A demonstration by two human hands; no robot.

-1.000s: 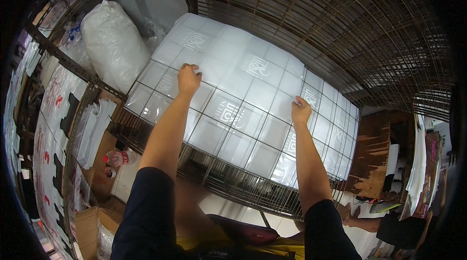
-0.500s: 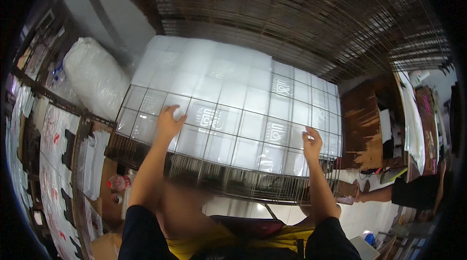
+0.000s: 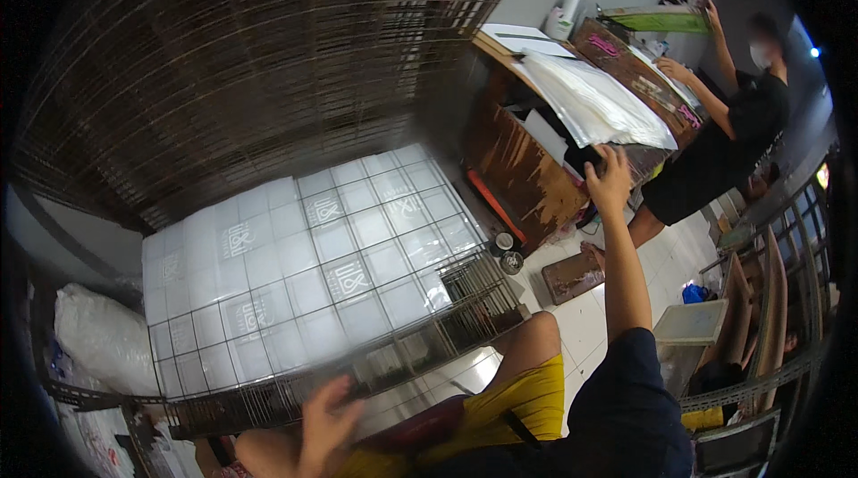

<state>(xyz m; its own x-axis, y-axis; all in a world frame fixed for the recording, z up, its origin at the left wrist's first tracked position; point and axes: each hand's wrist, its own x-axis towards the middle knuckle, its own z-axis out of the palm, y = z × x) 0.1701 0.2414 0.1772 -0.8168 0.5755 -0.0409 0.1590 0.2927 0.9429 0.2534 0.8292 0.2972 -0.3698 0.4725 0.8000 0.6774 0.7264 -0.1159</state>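
My right hand [image 3: 610, 176] is stretched out to the right, fingers apart and slightly curled, at the near edge of a stack of clear-white plastic sheets or bags [image 3: 594, 98] on a worktable; whether the fingertips touch the stack I cannot tell. Low in front of my body, my left hand [image 3: 329, 415] is blurred, its fingers apart and nothing visible in it. Just beyond it, translucent plastic sheets or bags with white printing [image 3: 268, 250] lie in overlapping rows under a wire grid rack [image 3: 393, 335], which rests on more racks.
Raised wire racks [image 3: 268, 58] hang over the far side. A co-worker [image 3: 742, 121] stands at the worktable [image 3: 527, 165], holding a green-edged frame [image 3: 657, 20]. A stuffed plastic sack [image 3: 103, 335] is at the left. On the tiled floor sit cans [image 3: 509, 262] and a brown block [image 3: 572, 280].
The view has swung right. My right hand has left the wire rack and reached to the plastic stack on the worktable. My left hand has drawn back from the rack toward my body.
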